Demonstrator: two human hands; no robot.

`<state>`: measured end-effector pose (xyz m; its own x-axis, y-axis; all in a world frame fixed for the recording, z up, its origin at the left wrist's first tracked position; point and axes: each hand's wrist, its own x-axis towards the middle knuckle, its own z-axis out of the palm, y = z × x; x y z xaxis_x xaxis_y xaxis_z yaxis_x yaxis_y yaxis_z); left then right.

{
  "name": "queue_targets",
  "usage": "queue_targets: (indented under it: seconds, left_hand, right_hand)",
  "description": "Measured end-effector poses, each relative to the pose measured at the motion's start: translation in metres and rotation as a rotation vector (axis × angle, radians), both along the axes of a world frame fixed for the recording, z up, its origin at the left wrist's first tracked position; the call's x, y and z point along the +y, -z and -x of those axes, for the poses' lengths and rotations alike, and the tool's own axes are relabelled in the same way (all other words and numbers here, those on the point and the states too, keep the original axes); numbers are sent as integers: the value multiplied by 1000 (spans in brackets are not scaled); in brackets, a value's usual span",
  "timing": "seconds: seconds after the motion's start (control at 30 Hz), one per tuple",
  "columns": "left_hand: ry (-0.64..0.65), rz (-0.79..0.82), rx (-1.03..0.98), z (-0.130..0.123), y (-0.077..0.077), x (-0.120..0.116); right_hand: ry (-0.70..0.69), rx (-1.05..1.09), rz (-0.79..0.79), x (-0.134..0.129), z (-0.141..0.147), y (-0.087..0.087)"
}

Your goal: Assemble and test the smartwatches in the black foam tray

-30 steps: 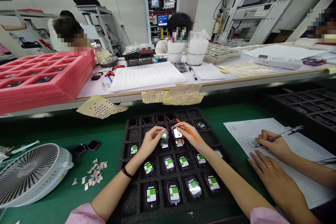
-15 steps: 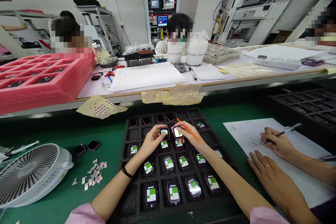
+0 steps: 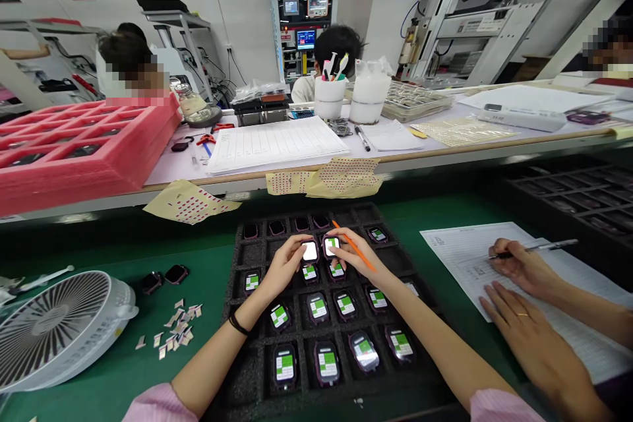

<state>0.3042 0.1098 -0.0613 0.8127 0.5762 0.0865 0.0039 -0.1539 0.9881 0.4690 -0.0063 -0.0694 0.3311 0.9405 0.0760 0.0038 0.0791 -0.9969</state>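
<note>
My left hand (image 3: pixel 288 262) grips a smartwatch body (image 3: pixel 310 251) whose screen glows plain white. Close beside it, my right hand (image 3: pixel 351 252) holds a second smartwatch body (image 3: pixel 331 247) with white and green on its screen. An orange stick (image 3: pixel 353 245), thin and pointed, also rests in my right hand, slanting across the fingers. Both watches are held above a black foam tray (image 3: pixel 241 369). In its compartments lie several more watch bodies, many lit green and white like the near one (image 3: pixel 327 364); those in the far row have dark screens.
A white fan (image 3: pixel 64 330), small loose pieces (image 3: pixel 178 330) and two dark watches (image 3: pixel 177 273) lie to the left. At right, a co-worker's hand (image 3: pixel 524 267) writes on a paper sheet (image 3: pixel 459 241). A shelf edge (image 3: pixel 425 157) runs across, carrying a pink foam tray (image 3: pixel 143 151).
The left watch's screen has turned from green and white to plain white; the right one now shows green. The right watch has shifted slightly left. The co-worker's hands have moved on the paper.
</note>
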Motion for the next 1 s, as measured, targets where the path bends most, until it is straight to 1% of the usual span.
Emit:
queue_targets:
  seconds: [0.17,0.33,0.53,0.73,0.8,1.0]
  left_hand:
    - [32,17,-46,-1,5,1]
    - [32,-22,-26,-2,10,2]
    - [-14,41,-40,-1,6,1]
    - [-67,22,24,0,0,0]
    - [-72,21,40,1,-1,0]
    - [-55,-15,-3,-1,5,2]
  right_hand:
    - [-54,15,-26,1,-1,4]
    - [-55,8,-36,1,-2,5]
    - [-22,-16,-34,1,-2,5]
    - [52,0,-4,-1,-1,-1]
    - [57,17,1,-1,-1,-2]
    - [35,26,-22,-1,-1,-1]
